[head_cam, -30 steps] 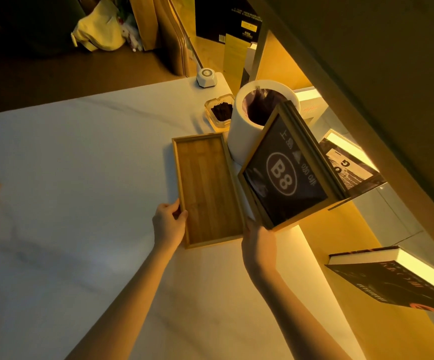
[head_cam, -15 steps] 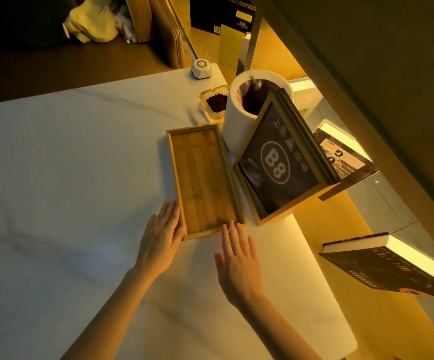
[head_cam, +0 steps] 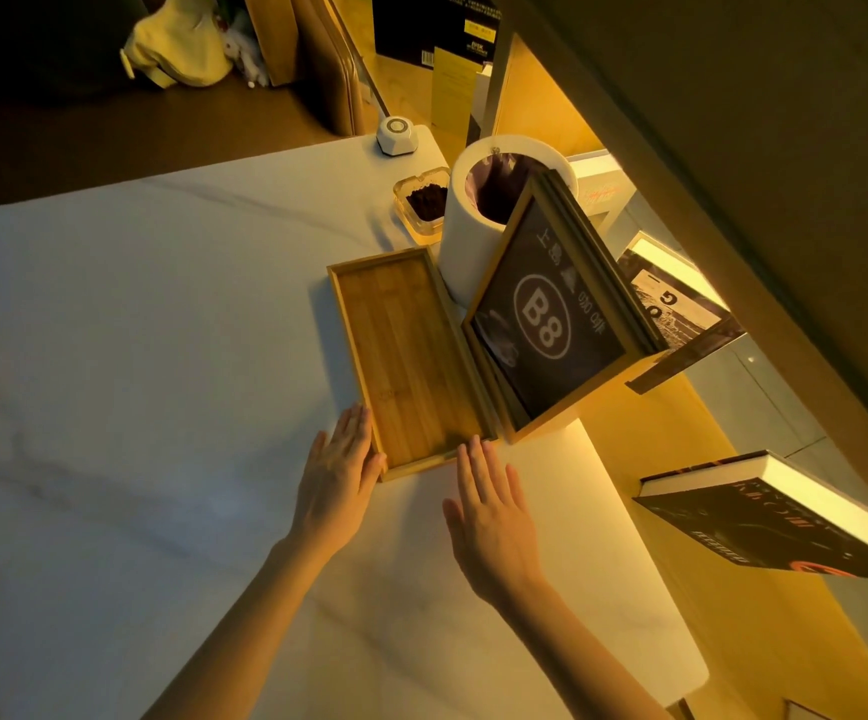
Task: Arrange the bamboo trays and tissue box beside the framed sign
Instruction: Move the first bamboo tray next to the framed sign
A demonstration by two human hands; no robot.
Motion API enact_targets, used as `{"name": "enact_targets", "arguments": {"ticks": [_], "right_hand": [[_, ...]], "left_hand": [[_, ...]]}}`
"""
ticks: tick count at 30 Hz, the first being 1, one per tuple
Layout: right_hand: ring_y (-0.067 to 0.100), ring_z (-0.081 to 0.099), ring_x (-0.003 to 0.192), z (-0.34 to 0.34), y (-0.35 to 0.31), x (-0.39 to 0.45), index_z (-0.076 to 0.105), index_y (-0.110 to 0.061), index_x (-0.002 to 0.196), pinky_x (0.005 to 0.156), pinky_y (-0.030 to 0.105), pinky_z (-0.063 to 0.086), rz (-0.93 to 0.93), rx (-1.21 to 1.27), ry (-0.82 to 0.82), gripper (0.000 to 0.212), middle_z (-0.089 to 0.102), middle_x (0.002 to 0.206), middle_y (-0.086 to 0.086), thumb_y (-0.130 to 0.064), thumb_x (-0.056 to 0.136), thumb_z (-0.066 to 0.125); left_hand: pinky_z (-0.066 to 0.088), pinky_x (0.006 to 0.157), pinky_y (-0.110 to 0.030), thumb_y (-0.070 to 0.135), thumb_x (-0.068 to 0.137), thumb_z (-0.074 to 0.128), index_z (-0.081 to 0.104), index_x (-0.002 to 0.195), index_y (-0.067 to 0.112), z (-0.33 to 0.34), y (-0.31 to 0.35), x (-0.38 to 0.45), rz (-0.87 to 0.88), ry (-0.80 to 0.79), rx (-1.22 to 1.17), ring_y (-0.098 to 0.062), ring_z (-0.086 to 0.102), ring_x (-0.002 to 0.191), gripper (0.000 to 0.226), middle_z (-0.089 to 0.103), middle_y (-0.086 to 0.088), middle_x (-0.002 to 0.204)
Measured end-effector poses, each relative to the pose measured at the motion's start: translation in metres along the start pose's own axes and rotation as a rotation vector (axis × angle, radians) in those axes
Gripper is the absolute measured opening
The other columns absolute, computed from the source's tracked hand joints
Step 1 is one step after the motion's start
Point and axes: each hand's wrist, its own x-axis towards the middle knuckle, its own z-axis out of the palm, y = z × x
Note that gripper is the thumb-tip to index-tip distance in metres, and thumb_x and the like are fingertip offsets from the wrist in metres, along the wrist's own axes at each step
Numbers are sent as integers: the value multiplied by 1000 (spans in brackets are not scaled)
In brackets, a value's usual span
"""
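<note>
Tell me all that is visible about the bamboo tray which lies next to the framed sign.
The bamboo tray is a long, shallow rectangle of light wood with a raised rim and visible grain, and it is empty. It lies flat on the white table, its right long side against the framed sign, its far corner near the white bin. The left hand touches its near left corner; the right hand reaches its near edge, open.
</note>
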Motion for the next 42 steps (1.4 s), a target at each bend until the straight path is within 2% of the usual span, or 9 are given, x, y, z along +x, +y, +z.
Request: {"name": "enact_targets", "arguments": {"ticks": [9,18,26,35,37,39,42], "right_hand": [[21,-17,136,-4,12,-3,-1,-20,142,111,39,-9,-27,-19,11,55,-1,154,2,-39,95,22],[22,-14,136,-5,13,-4,1,-20,142,111,40,-6,-33,-25,22,56,1,154,2,-37,95,25],[23,-10,137,-4,10,-6,6,-18,142,112,41,-2,-15,-14,44,54,6,154,4,-35,95,28],[21,-13,137,-4,10,-6,1,-20,142,113,39,-2,-13,-18,17,55,2,155,3,-36,96,25],[24,-8,139,-7,8,-5,5,-18,142,112,40,0,-4,-26,16,55,5,155,4,-38,95,25],[27,5,141,-13,4,-1,13,-16,142,113,40,7,13,-42,11,54,15,154,7,-39,95,27],[31,35,133,-30,-5,9,35,-12,134,109,41,31,24,-72,35,47,42,143,10,-37,94,35]], "left_hand": [[11,111,-36,27,93,37,11,140,11,9,8,-4,-14,18,-21,-21,16,140,56,21,-11,151],[16,113,-40,27,93,37,11,140,10,9,11,-5,-25,12,-16,-25,19,140,56,20,-13,151],[13,113,-38,28,93,34,8,140,12,11,12,-5,-37,-5,-9,-23,16,140,56,17,-11,153],[18,113,-41,30,93,35,8,141,12,9,13,-5,-38,-25,-1,-25,19,140,57,18,-12,152],[21,113,-41,31,93,35,6,141,13,6,13,-5,-39,-45,-2,-26,21,139,59,17,-11,153],[28,110,-40,32,93,36,8,141,13,0,14,-5,-35,-67,-6,-28,27,136,59,20,-10,152],[42,99,-37,33,93,36,24,138,13,-15,15,-4,-32,-103,-30,-28,45,124,51,41,-13,142]]}}
